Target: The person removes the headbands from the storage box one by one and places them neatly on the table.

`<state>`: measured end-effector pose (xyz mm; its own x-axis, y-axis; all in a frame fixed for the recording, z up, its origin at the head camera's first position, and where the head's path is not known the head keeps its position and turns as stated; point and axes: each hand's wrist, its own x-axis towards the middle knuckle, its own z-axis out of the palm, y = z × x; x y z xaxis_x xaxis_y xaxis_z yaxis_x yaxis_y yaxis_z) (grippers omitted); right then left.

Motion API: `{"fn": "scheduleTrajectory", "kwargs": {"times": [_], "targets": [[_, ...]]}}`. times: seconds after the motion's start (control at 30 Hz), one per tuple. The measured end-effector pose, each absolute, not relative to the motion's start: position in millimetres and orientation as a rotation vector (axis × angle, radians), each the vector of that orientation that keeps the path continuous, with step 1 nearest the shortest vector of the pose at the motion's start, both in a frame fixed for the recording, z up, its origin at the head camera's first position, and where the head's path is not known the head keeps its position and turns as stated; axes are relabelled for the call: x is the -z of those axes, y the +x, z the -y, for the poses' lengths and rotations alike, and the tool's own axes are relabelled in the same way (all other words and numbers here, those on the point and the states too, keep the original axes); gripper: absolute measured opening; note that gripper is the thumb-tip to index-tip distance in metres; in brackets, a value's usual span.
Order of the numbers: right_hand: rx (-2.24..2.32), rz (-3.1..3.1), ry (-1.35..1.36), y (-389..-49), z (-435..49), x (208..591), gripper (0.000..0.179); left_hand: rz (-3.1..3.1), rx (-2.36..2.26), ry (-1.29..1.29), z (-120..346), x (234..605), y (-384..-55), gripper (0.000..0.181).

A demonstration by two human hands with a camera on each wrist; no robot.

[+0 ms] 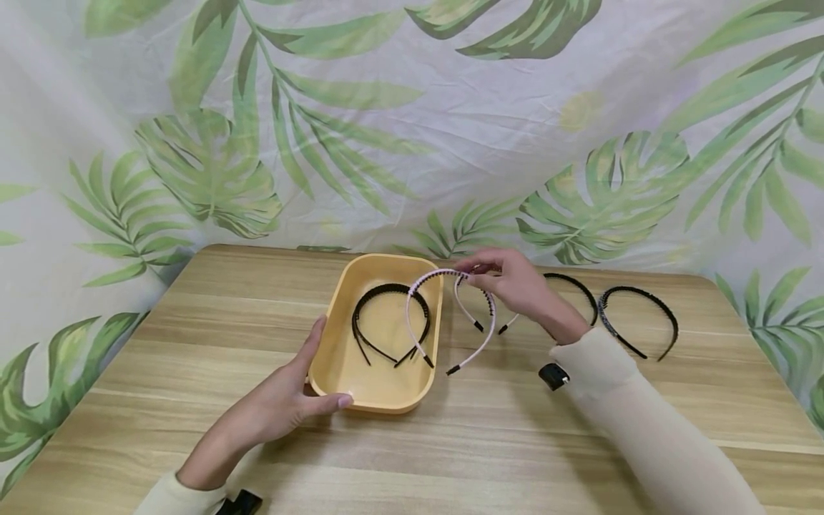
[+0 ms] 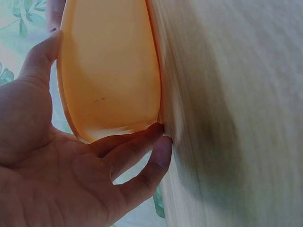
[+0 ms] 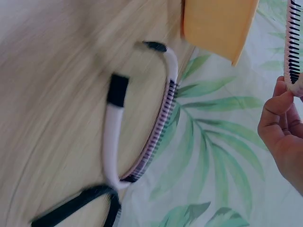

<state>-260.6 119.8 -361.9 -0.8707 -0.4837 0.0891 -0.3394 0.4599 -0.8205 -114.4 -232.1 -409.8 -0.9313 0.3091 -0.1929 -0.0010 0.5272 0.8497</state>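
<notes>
On one table [image 1: 489, 465] we see one yellow tray [image 1: 380, 390], gripped at its corner by the left hand [image 1: 277, 408], thumb over the near rim. The right hand [image 1: 511, 282], bent downward, pinches one pale headband [image 1: 444, 272]; three other headbands [image 1: 675, 329] lie beyond the tray, at least two black headbands [image 1: 386, 287] inside. The pinched arch sits between thumb and fingers, its ends hanging below.

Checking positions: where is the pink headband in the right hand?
In the head view, the pink headband is just right of centre, pinched by the right hand, partly overlapping the right side of the yellow tub.
</notes>
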Motion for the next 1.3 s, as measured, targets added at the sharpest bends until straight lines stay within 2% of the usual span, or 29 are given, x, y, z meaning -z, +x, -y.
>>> {"fn": "scheduleTrajectory", "kwargs": {"times": [0.6, 1.3], "targets": [[1.158, -2.684, -0.649, -249, -162, 368, 0.027, -2.457, -1.372, 0.293, 232, 410, -114, 0.127], [1.021, -2.721, -0.626, -239, -181, 381, 0.023, -2.465, -1.354, 0.276, 233, 411, -114, 0.125]]}}
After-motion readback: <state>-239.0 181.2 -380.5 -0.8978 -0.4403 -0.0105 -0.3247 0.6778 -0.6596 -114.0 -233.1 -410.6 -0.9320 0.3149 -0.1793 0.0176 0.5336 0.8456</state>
